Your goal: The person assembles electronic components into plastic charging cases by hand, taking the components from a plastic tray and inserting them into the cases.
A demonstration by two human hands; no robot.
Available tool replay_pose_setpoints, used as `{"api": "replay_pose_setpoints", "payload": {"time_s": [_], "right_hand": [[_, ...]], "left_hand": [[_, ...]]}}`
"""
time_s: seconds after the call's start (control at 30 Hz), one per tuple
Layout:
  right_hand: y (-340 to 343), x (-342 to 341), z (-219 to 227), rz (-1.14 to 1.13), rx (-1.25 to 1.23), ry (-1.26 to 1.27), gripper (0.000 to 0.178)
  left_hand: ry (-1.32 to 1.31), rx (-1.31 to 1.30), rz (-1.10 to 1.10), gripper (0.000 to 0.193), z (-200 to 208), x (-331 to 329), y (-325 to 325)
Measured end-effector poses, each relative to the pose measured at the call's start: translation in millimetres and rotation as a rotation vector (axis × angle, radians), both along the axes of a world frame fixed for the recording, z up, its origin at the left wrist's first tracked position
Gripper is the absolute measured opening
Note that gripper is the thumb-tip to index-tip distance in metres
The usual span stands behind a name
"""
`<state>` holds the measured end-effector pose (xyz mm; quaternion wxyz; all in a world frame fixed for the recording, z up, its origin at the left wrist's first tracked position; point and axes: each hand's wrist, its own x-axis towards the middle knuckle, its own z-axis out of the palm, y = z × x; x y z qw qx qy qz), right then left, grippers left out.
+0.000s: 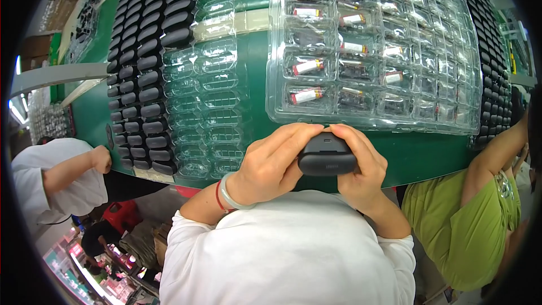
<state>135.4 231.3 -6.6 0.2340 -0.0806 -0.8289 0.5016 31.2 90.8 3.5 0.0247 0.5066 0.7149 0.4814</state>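
Between my two hands is a black oval case [326,155] with a small port on its upper face, close to my chest at the table's near edge. My left hand [271,161] grips its left side, thumb and fingers pressed against it. On the other side my right hand [363,164] closes around the case, its fingertips meeting the left ones at the far edge. Just beyond the hands lies a clear plastic compartment tray [274,99] with small parts in it, several wrapped in red, yellow and white.
On the left, a clear blister tray [186,104] adjoins rows of black cases [149,79]. More black cases [488,62] line the right side. Two people sit nearby, one in a white sleeve [62,172] at left, one in green clothing [463,226] at right. The table [257,62] is green.
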Motion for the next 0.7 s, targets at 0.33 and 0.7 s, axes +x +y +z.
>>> {"api": "replay_pose_setpoints", "payload": {"time_s": [0.33,0.7], "right_hand": [[26,12,25,0.247,-0.867,-0.377,0.050],[14,-3,35,0.083,-0.444,-0.176,0.053]], "left_hand": [[-0.774,-0.077,-0.073,0.032,11,-2,-8],[-0.917,-0.031,-0.040,0.022,22,-4,-17]]}}
